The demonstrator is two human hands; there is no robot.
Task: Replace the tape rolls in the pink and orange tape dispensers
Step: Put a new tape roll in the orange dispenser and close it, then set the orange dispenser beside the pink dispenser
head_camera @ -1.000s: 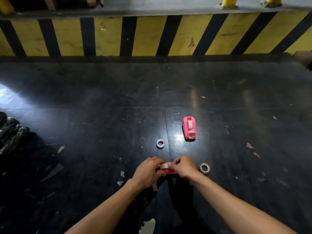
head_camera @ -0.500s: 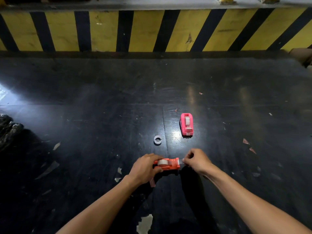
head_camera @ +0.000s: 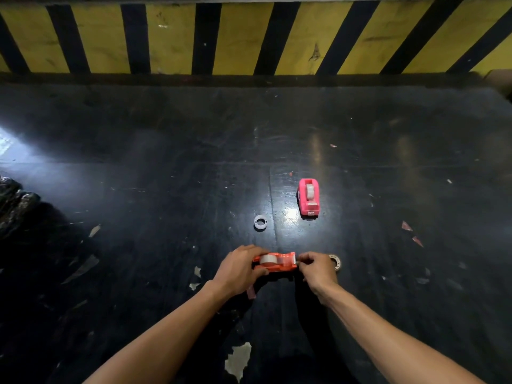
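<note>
The orange tape dispenser [head_camera: 279, 264] lies on the dark floor close in front of me, with a clear tape roll [head_camera: 268, 259] seated in it. My left hand [head_camera: 239, 268] grips its left end. My right hand [head_camera: 317, 268] pinches the tape end at the dispenser's cutter side on the right. The pink tape dispenser [head_camera: 309, 197] stands farther away, to the right, with a roll inside it. A white empty core ring [head_camera: 260, 222] lies left of the pink one. Another tape ring [head_camera: 336, 262] shows partly behind my right hand.
A yellow-and-black striped barrier [head_camera: 249, 37] runs across the far side. A dark crumpled mass [head_camera: 13, 206] sits at the left edge. Paper scraps [head_camera: 238, 358] and small chips are scattered over the glossy black floor [head_camera: 166, 162].
My right hand left the roll's top, pulled out to the right past the dispenser's cutter end, then came back close to it. My left hand keeps holding the dispenser.
</note>
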